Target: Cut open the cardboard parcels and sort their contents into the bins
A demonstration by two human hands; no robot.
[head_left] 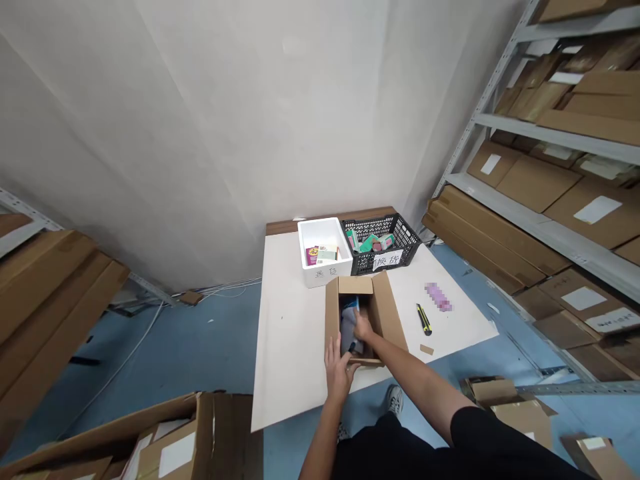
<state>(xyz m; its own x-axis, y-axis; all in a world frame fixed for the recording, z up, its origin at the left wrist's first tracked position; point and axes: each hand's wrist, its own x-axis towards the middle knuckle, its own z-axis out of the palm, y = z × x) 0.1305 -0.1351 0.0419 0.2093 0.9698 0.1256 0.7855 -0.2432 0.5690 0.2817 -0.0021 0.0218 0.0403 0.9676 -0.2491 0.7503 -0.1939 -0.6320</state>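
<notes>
Open cardboard box (387,313) at the near edge of the white tabletop (295,333), flaps up. Inside are a grey item (347,330) and something blue (351,305).

Right hand (363,328) is down inside the box on the contents; can't tell whether its grip is closed. Left hand (340,367) lies against the box's near-left corner, grip released, fingers spread.

Behind the box, a white foam box (325,273) holds small colourful packs. A black crate (407,243) touching it holds green and pink packs. A utility knife (424,319) lies right of the box.

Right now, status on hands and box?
Left hand against cardboard box near wall. Right hand inside it, touching contents. Utility knife beside box, apart.
</notes>
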